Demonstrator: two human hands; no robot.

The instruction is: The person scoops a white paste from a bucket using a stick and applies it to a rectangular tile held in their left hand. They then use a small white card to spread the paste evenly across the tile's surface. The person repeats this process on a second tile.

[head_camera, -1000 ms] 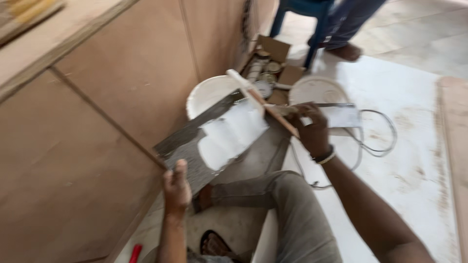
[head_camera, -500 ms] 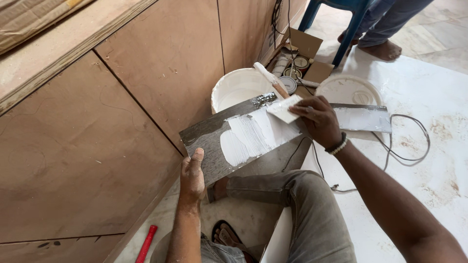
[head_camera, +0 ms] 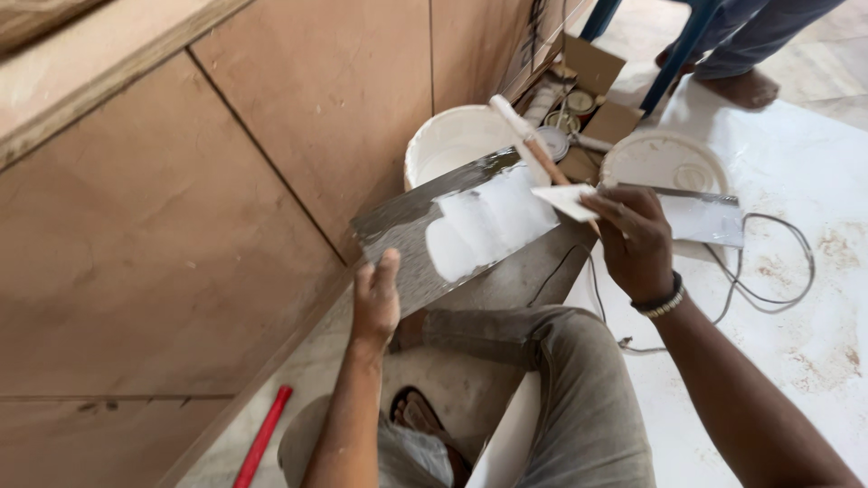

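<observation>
My left hand (head_camera: pixel 377 301) grips the near end of a long grey patterned strip (head_camera: pixel 411 230) that slants up to the right. A thick white paste (head_camera: pixel 488 221) covers the strip's middle and far part. My right hand (head_camera: pixel 635 239) holds a small flat spreader card (head_camera: pixel 562 197) smeared white, its edge touching the paste at the strip's far end. A stick with a white-coated tip (head_camera: pixel 524 140) leans across the strip's far end, by the open white bucket (head_camera: pixel 452 145) behind the strip.
Plywood panels (head_camera: pixel 226 181) form a wall on the left. A white bucket lid (head_camera: pixel 667 163), a flat metal blade (head_camera: pixel 705 212), a grey cable (head_camera: pixel 778 271) and a cardboard box with tins (head_camera: pixel 579 99) lie beyond. Another person's feet (head_camera: pixel 732 86) stand at top right. A red tool (head_camera: pixel 262 438) lies on the floor.
The view has shifted closer. My right hand has moved the spreader card along the paste toward the strip's far end. My left hand keeps its grip.
</observation>
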